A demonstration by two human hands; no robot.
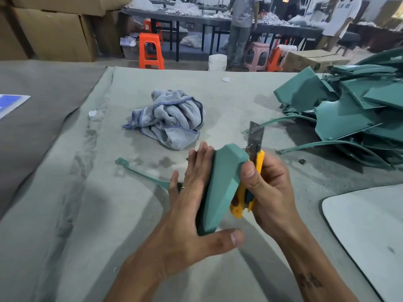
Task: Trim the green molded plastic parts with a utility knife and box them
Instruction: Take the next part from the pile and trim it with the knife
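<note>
Nearest the worker, above the middle of the cloth-covered workbench [218,101], the left hand [192,216] holds a green molded plastic part [222,188] on edge: the straight fingers lie flat along its far side and the thumb hooks under its lower end, a hold that seems meant to steady the piece while keeping the fingers off the side where the blade works. Against the part's right side, the right hand [268,188] wraps its fingers around the yellow utility knife [254,171], thumb pressed on the part's upper corner, probably as a brace for a controlled paring stroke. The long snap-off blade sticks up past the part's top edge, pointing away from the body, so the trimming step looks under way and boxing is yet to come. Just left of the hands, a thin green sprue strip [139,175] lies on the cloth, likely cut waste set out of the way. Farther toward the middle of the bench sits a crumpled grey-blue towel [170,118]. At the far right edge, a pile of green parts [349,110] is heaped within reach. Beyond the bench stand orange stools [150,51] and cardboard boxes [52,33].
</note>
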